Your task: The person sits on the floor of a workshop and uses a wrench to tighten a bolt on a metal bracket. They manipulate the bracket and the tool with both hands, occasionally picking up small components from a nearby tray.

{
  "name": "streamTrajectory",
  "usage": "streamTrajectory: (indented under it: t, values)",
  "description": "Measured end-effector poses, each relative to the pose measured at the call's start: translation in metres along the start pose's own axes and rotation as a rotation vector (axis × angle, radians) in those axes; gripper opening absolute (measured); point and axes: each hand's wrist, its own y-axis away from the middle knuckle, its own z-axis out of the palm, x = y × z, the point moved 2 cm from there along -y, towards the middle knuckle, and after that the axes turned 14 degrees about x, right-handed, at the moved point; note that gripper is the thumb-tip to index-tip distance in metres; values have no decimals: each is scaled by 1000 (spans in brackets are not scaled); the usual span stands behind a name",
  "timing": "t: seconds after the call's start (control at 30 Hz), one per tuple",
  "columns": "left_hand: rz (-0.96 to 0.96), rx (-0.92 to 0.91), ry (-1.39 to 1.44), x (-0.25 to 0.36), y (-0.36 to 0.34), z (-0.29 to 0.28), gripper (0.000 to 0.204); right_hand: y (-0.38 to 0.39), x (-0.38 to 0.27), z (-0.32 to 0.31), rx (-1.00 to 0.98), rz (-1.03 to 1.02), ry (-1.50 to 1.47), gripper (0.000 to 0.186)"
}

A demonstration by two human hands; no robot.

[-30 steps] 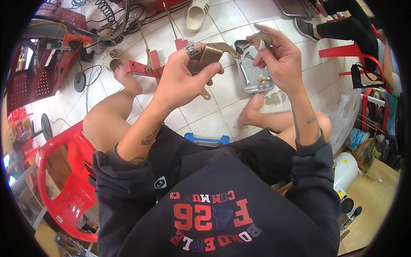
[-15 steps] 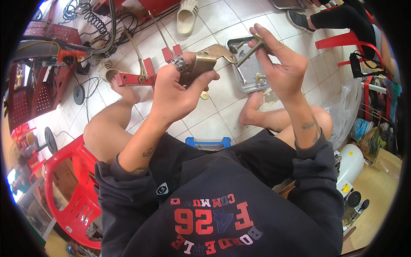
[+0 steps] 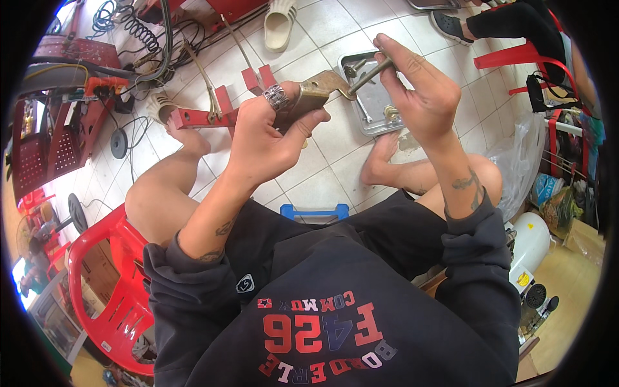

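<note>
Seated over the tiled floor (image 3: 322,138), I am gripping a brass bracket (image 3: 316,90) in my left hand (image 3: 264,138) while my right hand (image 3: 419,93) is pinching a bolt (image 3: 367,72) at its hole, needing careful alignment next.

Bright, even daylight with soft shadows; heavy fisheye bending and a black vignette at the rim, centre sharp

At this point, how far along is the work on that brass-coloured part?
Done: nothing looks joined. In hand: the left hand grips the brass-coloured part, and the right hand holds a bolt at its edge. Left: more pieces lie in the metal tray.
</note>
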Motion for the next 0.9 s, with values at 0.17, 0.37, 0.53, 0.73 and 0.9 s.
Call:
streamTrajectory:
  t: [0.17,0.37,0.53,0.73,0.9]
  values:
    - [-26,7,-14,1,1,1,15,-2,8,-1,-98,-69,-64,49]
    - [-16,-34,-108,-2,1,-2,16,-15,-5,-5,-317,206,-329,46]
    - [6,-35,-109,-3,1,0,17,-19,6,-19,-477,145,-322,47]
    - [17,-68,-210,-5,0,-1,15,-19,8,-27,-580,323,-374,48]
    - [54,-48,-159,-10,3,6,15,-16,9,-22,-544,323,-377,43]
